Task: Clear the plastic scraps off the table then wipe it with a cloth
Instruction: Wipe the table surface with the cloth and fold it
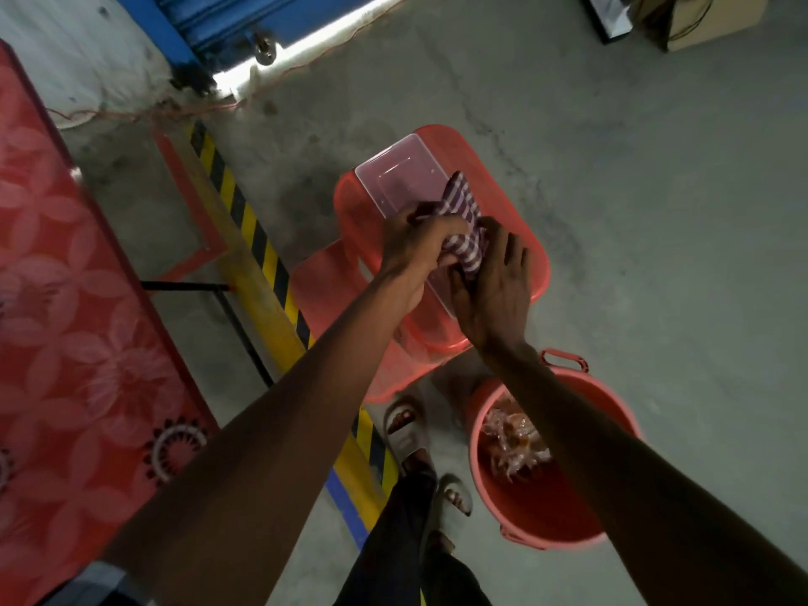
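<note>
A purple and white striped cloth (459, 212) lies bunched on a clear plastic box (395, 177), which rests on a red plastic stool (516, 220). My left hand (415, 251) grips the cloth from the left. My right hand (494, 277) presses on its right end, fingers partly spread. Crumpled plastic scraps (511, 439) lie inside a red bucket (581, 518) on the floor under my right forearm. The table (65, 299), covered in a red flowered sheet, stands at the left, away from both hands.
A yellow and black striped floor strip (253, 238) runs diagonally between table and stool. My sandalled feet (406, 426) stand beside the bucket. A blue shutter (210, 19) is at the top left and a cardboard box (708, 19) at the top right.
</note>
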{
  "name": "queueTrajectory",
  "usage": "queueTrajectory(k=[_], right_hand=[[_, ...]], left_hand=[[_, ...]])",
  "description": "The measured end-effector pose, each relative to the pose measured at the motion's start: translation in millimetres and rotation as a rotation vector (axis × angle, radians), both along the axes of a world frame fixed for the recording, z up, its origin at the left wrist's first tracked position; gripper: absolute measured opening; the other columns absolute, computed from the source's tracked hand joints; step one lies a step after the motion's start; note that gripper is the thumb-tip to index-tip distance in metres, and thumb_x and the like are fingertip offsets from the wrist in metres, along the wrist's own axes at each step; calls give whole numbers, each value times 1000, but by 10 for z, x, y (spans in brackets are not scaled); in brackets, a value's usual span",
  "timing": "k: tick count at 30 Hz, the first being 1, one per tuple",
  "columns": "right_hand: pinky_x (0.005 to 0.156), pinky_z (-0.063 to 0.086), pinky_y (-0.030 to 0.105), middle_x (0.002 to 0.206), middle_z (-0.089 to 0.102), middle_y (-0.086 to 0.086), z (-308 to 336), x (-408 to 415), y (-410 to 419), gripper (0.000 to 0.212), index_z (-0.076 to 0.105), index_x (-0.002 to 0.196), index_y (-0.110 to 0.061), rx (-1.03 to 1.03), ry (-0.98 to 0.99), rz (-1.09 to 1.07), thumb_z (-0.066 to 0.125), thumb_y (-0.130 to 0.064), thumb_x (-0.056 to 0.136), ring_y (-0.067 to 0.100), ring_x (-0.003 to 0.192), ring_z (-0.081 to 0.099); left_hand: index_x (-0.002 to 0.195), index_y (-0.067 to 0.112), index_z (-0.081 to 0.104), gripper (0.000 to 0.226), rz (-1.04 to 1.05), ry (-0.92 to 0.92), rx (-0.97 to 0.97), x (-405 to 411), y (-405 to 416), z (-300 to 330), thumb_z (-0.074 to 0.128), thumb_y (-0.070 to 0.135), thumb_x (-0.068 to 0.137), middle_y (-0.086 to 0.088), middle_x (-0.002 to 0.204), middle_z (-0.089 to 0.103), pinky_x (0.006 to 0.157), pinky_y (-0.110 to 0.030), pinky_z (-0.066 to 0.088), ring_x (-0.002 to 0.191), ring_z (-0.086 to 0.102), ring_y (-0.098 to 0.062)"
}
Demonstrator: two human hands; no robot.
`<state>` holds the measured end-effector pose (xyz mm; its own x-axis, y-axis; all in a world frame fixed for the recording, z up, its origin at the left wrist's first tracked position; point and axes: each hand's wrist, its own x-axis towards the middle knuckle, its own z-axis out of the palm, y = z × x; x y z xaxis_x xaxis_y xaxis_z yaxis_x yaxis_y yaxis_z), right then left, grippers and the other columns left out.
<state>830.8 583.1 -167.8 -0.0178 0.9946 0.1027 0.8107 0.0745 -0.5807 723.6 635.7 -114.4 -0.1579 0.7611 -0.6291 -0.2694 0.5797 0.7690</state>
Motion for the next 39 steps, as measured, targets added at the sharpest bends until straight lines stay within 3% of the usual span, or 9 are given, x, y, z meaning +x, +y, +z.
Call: queueTrajectory(k=[5, 13, 18, 25, 28, 31, 34, 37, 39], right_hand=[[76, 53, 43, 113, 71, 13, 453, 19, -172, 51, 46, 138, -8, -46, 231, 125, 55, -11, 88, 38, 94, 67], [78, 53, 29, 111, 73, 6, 1244, -288, -1020, 75, 41, 148, -24, -227, 233, 348, 56, -9, 77, 28, 100, 69], [83, 54, 33, 106, 72, 3, 1762, -697, -1525, 60, 57, 133, -27, -191, 364, 396, 53, -16, 74, 21, 97, 68], [65, 51, 34, 87, 72, 7, 2011, -1666, -1865, 30, 64, 103, -17, -148, 354, 302, 56, -25, 76, 29, 83, 69], [69, 48, 35, 114, 64, 15, 2118, -2092, -1938, 51, 56, 128, -16, -52, 113, 371, 51, -24, 79, 39, 96, 65], [85, 50, 46, 139, 45, 23, 1968, -2506, -2158, 68, 37, 149, -15, -33, -264, 384, 57, -25, 85, 44, 113, 57], [90, 52, 54, 135, 51, 32, 1514, -2901, -2599, 60, 51, 140, -6, -99, -414, 474, 59, -34, 88, 50, 119, 53], [81, 54, 57, 122, 61, 30, 1221, -3122, -2903, 65, 64, 125, -4, -215, -509, 455, 58, -50, 80, 50, 110, 60], [83, 52, 53, 118, 61, 27, 1200, -3174, -2888, 59, 64, 122, -7, -147, -502, 394, 53, -53, 87, 46, 108, 59]], left_hand=[[90, 13, 72, 14, 100, -76, -45, -95, -240, 415, 70, 5, 78, -1, 67, 67, 47, -18, 49, 60, 64, -11], [89, 16, 71, 8, 219, -22, 0, -597, -1029, 972, 72, 12, 82, 1, 67, 65, 52, -19, 50, 59, 62, -11], [79, 15, 70, 7, 226, -44, 80, -1088, -1645, 1501, 76, 14, 79, 1, 62, 61, 62, -23, 50, 58, 60, -11], [109, 16, 59, 21, 214, -77, 185, -2305, -2393, 2008, 54, 35, 100, -11, 96, 72, 75, -33, 60, 79, 73, -23], [97, 19, 61, 16, 156, 198, 131, -2913, -2816, 1968, 51, 30, 102, -9, 95, 70, 80, -37, 57, 82, 69, -25], [99, 9, 70, 30, 99, 727, 142, -3560, -3296, 1480, 59, 36, 92, -25, 107, 71, 94, -48, 53, 102, 69, -39], [118, -2, 69, 65, -26, 1090, 60, -4081, -3803, 856, 45, 49, 86, -27, 119, 70, 101, -48, 49, 112, 66, -42], [127, 7, 63, 60, -125, 1255, 60, -4441, -4205, 496, 43, 45, 85, -21, 120, 67, 96, -50, 51, 110, 65, -41], [138, 11, 56, 62, -224, 1338, 90, -4576, -4397, 395, 43, 45, 88, -21, 140, 56, 104, -53, 45, 128, 55, -41]])
